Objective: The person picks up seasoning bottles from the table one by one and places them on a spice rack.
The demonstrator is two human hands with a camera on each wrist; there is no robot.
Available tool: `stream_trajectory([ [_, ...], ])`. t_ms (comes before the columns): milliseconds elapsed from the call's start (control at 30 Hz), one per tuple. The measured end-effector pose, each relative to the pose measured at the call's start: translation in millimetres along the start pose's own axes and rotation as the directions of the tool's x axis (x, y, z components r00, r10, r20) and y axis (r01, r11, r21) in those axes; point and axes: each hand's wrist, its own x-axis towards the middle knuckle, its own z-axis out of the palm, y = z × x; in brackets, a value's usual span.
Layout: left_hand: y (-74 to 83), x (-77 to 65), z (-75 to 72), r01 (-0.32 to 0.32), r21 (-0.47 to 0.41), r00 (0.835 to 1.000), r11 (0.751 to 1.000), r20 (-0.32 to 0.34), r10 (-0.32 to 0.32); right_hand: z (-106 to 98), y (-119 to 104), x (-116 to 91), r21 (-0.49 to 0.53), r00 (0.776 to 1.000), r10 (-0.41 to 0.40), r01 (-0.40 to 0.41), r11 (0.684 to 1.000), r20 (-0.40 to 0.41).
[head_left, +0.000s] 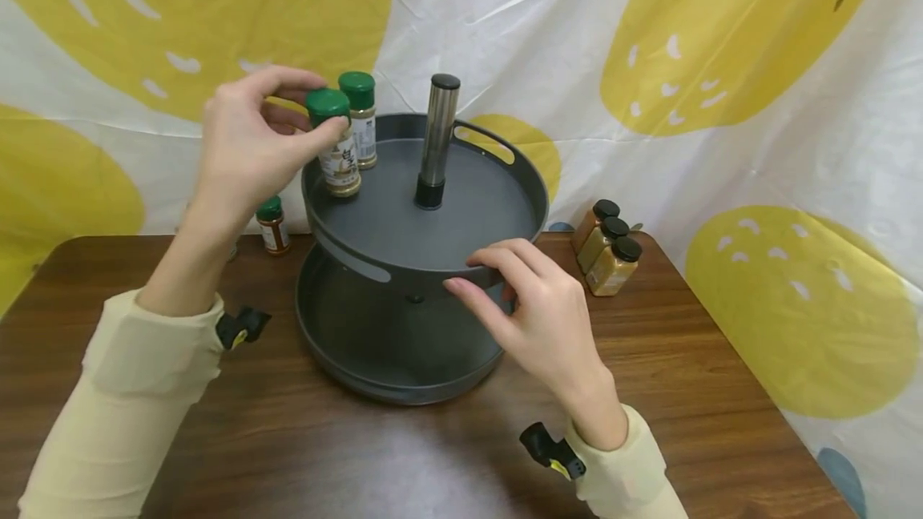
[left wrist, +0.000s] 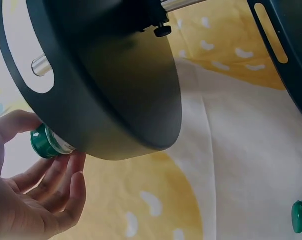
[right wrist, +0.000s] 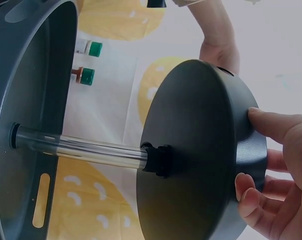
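Note:
My left hand [head_left: 245, 130] pinches a spice jar [head_left: 340, 160] by its green lid, thumb on one side and fingers on the other. The jar stands upright over the left side of the grey upper tray [head_left: 461, 223], beside another green-lidded jar [head_left: 364, 134]. In the left wrist view, the tray wall hides most of the held jar, leaving its green lid [left wrist: 42, 142] visible between thumb and fingers. My right hand [head_left: 541, 311] holds the tray's front right rim, fingers over the edge and thumb outside. In the right wrist view, the fingertips [right wrist: 246, 187] lie against the tray's side.
A steel post [head_left: 437, 138] rises through the upper tray. Below it, the round lower tray [head_left: 404, 395] rests on the wooden table [head_left: 288, 447]. A green-lidded jar [head_left: 272, 227] stands behind at left; three black-lidded jars [head_left: 611, 267] stand at right. A lemon-print cloth [head_left: 505, 14] hangs behind.

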Motion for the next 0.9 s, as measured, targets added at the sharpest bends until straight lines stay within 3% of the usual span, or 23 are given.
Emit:
stream_trajectory([
  [267,-6.1,1.4,6.6,0.003,-0.023,0.999,1.000,0.042,-0.002,0.1,-0.9,-0.5,-0.006,1.000,0.002,-0.002,1.000,-0.003],
  [900,-7.6,1.1,7.8,0.024,-0.023,0.998,0.999,0.065,-0.022,-4.9,-2.5,0.5,-0.005,0.999,0.023,-0.023,1.000,0.028],
])
